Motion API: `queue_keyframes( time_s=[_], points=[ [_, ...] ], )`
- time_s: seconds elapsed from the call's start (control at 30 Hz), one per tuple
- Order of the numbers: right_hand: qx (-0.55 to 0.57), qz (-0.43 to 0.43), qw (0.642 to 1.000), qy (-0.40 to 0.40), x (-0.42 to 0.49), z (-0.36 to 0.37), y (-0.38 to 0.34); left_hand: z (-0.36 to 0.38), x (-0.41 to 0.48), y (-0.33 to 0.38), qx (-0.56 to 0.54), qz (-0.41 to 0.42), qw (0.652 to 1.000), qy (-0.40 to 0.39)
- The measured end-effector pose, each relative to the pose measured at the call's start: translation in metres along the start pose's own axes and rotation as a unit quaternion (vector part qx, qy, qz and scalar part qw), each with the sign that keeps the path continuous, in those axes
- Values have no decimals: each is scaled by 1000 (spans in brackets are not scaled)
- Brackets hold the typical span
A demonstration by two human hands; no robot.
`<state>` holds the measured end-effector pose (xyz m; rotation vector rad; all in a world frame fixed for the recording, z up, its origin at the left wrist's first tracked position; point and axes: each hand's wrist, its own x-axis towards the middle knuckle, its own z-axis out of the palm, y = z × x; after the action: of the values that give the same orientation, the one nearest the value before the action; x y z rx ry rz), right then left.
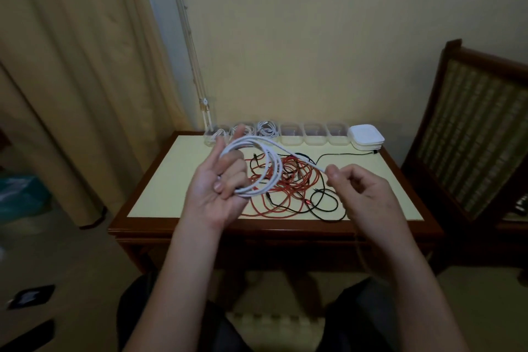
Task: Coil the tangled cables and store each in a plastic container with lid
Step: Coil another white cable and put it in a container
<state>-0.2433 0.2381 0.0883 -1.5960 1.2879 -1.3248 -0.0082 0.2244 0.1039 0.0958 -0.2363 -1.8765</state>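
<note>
Now gripping coil in left hand, pinching tail, running rightward from coil, in right hand.

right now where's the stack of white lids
Head view: the stack of white lids sits at the table's far right corner, beside the last clear container.

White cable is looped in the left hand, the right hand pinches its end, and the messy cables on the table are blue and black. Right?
No. The head view shows the messy cables on the table are red and black. The white cable, left hand and right hand are as you said.
</note>
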Motion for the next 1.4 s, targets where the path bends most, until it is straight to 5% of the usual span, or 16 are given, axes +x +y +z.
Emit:
queue_keyframes(
  time_s=[0.27,0.43,0.57,0.7,0.93,1.03,1.2,1.4],
  points=[
    [-74,-21,997,9,3,-7,18,-1,-4,19,-44,129,986,97],
    [-212,-84,974,1,3,-3,23,5,1,5,143,199,958,148],
    [-266,-127,955,-29,4,5,22,5,5,-14,380,251,877,152],
    [-229,-172,958,-31,1,17,18,2,6,-38,583,189,782,115],
    [-160,-159,973,-42,-2,22,13,-5,3,-55,709,47,700,75],
    [-145,-135,980,-27,-3,22,14,-3,4,-50,666,1,739,101],
    [-78,-75,994,-10,-1,22,9,1,0,-50,404,-64,912,41],
    [4,-32,999,-43,-4,32,4,3,1,-63,300,-74,951,27]
  ],
)
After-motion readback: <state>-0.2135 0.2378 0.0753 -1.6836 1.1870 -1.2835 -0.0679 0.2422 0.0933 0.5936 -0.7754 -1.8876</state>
